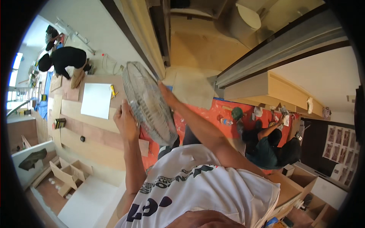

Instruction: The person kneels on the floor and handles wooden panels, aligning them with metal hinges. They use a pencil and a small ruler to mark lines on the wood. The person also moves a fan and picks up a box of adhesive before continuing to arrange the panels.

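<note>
A round wire fan guard (146, 104), grey and seen nearly edge-on, is held up in front of me between both hands. My left hand (127, 121) grips its rim on the near left side. My right hand (166, 94) holds the rim on the far right side, with that forearm stretched out across the view. My white printed shirt (205, 186) fills the lower middle. What lies behind the guard is hidden.
A person in black (64, 59) crouches at the upper left beside plywood boards bearing a white sheet (97, 100). Another person in dark green (266, 148) sits on red floor covering (213, 112) at right. Open wooden boxes (70, 173) stand at lower left.
</note>
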A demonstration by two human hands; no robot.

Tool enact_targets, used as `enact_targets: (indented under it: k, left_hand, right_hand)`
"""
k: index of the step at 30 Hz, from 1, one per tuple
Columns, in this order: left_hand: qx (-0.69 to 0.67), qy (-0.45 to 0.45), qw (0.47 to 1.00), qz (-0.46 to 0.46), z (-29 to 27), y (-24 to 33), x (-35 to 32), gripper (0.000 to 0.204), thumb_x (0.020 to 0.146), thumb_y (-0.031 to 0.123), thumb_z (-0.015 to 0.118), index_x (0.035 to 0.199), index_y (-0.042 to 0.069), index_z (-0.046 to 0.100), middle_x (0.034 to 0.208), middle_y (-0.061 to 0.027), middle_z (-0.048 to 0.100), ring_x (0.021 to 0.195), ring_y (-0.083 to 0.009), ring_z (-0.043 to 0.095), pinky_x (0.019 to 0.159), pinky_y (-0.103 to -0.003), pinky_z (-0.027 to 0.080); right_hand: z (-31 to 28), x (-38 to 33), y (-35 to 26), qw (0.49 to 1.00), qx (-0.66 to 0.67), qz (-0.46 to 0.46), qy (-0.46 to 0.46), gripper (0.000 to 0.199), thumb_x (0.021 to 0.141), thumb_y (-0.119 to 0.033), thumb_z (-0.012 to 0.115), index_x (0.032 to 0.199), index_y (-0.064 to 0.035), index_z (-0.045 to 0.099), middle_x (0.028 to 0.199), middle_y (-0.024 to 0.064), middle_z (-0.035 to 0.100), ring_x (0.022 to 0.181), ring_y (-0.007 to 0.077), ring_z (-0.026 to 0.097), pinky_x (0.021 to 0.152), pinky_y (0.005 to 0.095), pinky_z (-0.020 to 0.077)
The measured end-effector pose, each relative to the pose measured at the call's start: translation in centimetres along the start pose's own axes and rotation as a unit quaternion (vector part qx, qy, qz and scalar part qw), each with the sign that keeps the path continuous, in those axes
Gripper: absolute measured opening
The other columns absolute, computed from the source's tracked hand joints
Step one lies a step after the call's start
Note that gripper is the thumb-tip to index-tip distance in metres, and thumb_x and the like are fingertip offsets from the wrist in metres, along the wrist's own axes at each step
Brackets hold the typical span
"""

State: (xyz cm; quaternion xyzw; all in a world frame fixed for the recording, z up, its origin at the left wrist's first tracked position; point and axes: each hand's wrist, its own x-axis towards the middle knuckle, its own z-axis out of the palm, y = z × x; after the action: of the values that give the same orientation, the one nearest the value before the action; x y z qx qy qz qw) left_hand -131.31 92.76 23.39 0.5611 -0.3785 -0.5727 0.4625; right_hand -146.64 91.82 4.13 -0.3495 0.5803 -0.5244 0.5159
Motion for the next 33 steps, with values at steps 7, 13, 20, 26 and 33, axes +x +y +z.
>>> enact_targets:
  k: [7, 13, 20, 26, 33]
  left_hand:
    - [-0.055, 0.058, 0.997, 0.019, 2.6, 1.7, -0.1, 0.030, 0.093, 0.023, 0.052, 0.069, 0.005, 0.051, 0.049, 0.0013, 0.040, 0.038, -0.0068, 0.035, 0.036, -0.021, 0.029]
    - [-0.102, 0.100, 0.988, 0.057, 3.9, 2.3, -0.2, 0.026, 0.094, 0.018, 0.051, 0.076, -0.001, 0.054, 0.058, -0.0043, 0.052, 0.045, -0.0117, 0.051, 0.040, -0.022, 0.043]
    - [-0.182, 0.104, 0.978, 0.015, 5.5, -1.9, -1.9, 0.027, 0.094, 0.019, 0.049, 0.081, -0.005, 0.055, 0.064, -0.0062, 0.054, 0.051, -0.0142, 0.056, 0.047, -0.025, 0.052]
    - [-0.149, 0.181, 0.972, -0.004, 0.6, -1.8, -2.6, 0.021, 0.094, 0.018, 0.051, 0.088, -0.001, 0.054, 0.069, -0.0031, 0.052, 0.057, -0.0129, 0.052, 0.052, -0.028, 0.049]
    - [-0.093, 0.137, 0.986, 0.003, -0.8, -1.4, -2.9, 0.021, 0.093, 0.019, 0.053, 0.088, -0.001, 0.057, 0.074, -0.0033, 0.055, 0.062, -0.0111, 0.056, 0.054, -0.026, 0.053]
  right_hand:
    - [-2.2, 4.0, -7.0, 0.952, 0.081, 0.148, -0.255, 0.089, 0.086, -0.071, 0.021, 0.139, -0.0016, 0.030, 0.139, 0.0144, 0.037, 0.126, 0.0246, 0.037, 0.105, 0.0342, 0.0283]
    - [-2.1, 8.1, -10.2, 0.932, -0.015, 0.118, -0.342, 0.100, 0.077, -0.081, 0.025, 0.143, -0.0050, 0.024, 0.143, 0.0166, 0.031, 0.128, 0.0259, 0.035, 0.104, 0.0375, 0.0319]
    - [-5.6, 9.3, -11.0, 0.900, -0.350, -0.073, -0.249, 0.081, 0.082, -0.069, 0.036, 0.122, -0.0008, 0.052, 0.113, 0.0185, 0.059, 0.104, 0.0252, 0.056, 0.091, 0.0386, 0.0421]
    - [-21.6, -11.3, -23.7, 0.888, -0.389, -0.236, -0.065, 0.044, 0.082, -0.037, 0.054, 0.105, 0.0000, 0.061, 0.099, 0.0171, 0.064, 0.095, 0.0240, 0.060, 0.083, 0.0350, 0.0456]
    - [-23.3, -16.8, -13.1, 0.935, -0.328, -0.091, 0.099, 0.018, 0.079, -0.011, 0.065, 0.093, -0.0008, 0.064, 0.088, 0.0148, 0.064, 0.083, 0.0258, 0.063, 0.074, 0.0324, 0.0492]
